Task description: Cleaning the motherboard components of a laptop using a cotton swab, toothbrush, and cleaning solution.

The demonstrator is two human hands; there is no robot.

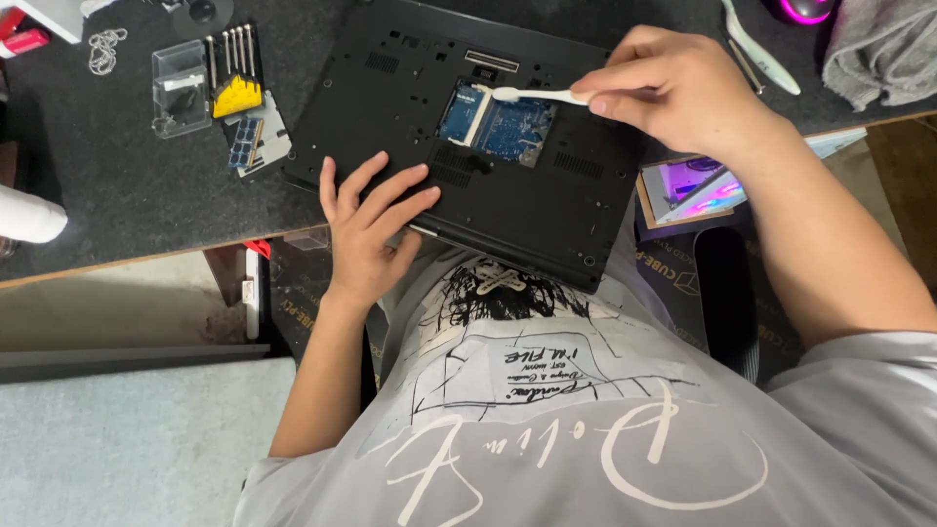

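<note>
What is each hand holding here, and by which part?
The right hand holds a small white brush by its handle end, bristles over the open laptop bay. The left hand holds nothing; it rests flat on the laptop.

Clear plastic screwdriver-bit case (182, 86) on desk's left; colourful glossy box (689, 189) at right edge.

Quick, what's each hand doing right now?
Left hand: open, fingers spread, pressing flat on the upturned black laptop.
Right hand: closed around a small white brush, its tip at the open compartment.
</note>
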